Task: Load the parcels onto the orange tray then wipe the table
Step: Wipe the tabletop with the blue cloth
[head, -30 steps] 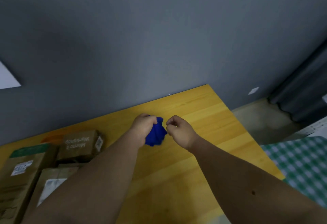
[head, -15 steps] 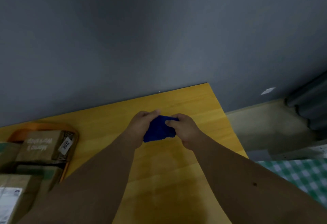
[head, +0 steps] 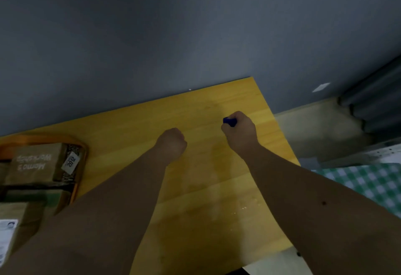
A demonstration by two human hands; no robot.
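Blue cloth is bunched in the right hand's grip; unwiped tabletop lies mostly nearward-left of it, left hand clenched empty.

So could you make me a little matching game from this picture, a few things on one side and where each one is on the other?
Things:
1. cloth
2. parcels
3. left hand
4. checked fabric

Places:
A. in the orange tray
B. beyond the table, at the right edge of the view
C. bunched in the right hand
D. fingers curled, holding nothing, over the table's middle

Pairs: 1-C, 2-A, 3-D, 4-B
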